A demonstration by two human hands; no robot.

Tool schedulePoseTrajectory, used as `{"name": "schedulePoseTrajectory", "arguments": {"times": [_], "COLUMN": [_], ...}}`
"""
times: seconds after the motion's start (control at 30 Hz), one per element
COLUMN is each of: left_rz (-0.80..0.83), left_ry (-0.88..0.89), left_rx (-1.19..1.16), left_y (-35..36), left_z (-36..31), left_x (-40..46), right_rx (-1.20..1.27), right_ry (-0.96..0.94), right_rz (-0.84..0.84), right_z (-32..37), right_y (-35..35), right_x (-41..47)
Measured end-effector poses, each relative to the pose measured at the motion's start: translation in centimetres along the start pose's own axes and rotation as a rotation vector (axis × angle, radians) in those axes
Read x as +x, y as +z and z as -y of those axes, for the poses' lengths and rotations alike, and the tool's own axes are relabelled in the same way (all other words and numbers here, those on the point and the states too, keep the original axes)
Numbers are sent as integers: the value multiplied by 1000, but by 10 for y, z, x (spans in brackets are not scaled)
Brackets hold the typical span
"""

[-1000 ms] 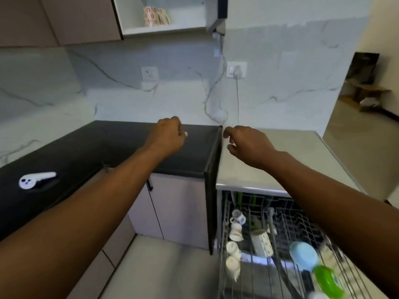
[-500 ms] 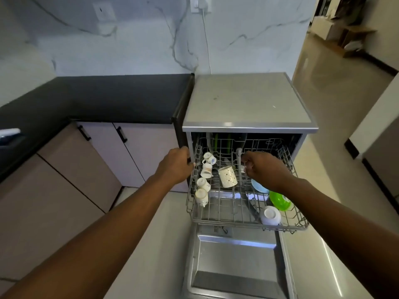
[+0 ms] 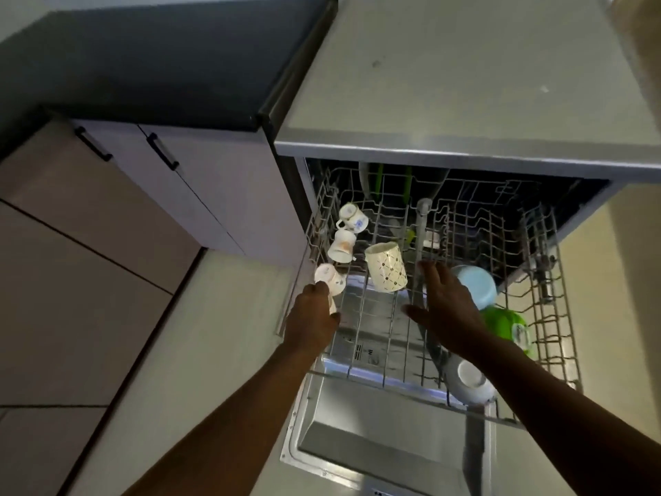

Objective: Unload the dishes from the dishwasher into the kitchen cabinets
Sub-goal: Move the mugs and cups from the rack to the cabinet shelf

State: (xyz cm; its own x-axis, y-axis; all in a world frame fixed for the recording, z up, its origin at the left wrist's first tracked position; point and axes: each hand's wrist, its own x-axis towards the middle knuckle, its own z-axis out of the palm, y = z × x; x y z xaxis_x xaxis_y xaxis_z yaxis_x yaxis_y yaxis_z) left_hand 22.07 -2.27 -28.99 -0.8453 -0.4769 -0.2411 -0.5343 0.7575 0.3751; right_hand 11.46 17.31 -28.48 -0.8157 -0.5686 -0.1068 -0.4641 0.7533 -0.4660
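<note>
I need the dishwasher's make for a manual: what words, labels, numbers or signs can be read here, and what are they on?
None can be read.
Sticker on the dishwasher door's inner panel, seen through the rack: dark print, too small and blurred.
Green bowl: pale mark, illegible.

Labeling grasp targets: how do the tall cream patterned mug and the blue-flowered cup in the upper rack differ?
The cream patterned mug is taller and straight-walled, with a dotted lattice print; the blue-flowered cup is smaller and rounder, with blue flowers. The mug sits mid-rack near the right hand; the cup sits at the left rear. The cup shows a handle; none shows on the mug. Both lie tilted in the upper rack, ungripped.
</note>
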Motion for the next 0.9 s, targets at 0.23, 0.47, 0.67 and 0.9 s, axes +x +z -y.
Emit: {"name": "schedulePoseTrajectory", "arguments": {"times": [0.23,0.47,0.67,0.9], "left_rz": [-56,-116,-31,-51], "left_ry": [-77,-43,75,99], "left_rx": [-73,-95,136,547], "left_y": [38,32,55,75], "left_z": [32,54,49,47], "left_x": [23,34,41,57], "right_rx": [-39,38,158,417], "right_ry": [21,156,148,-32], "right_rz": [41,102,-78,-251], "right_z": [-26,-18,-22,-23], "right_y": [59,98,107,72], "right_x": [79,138,133,98]}}
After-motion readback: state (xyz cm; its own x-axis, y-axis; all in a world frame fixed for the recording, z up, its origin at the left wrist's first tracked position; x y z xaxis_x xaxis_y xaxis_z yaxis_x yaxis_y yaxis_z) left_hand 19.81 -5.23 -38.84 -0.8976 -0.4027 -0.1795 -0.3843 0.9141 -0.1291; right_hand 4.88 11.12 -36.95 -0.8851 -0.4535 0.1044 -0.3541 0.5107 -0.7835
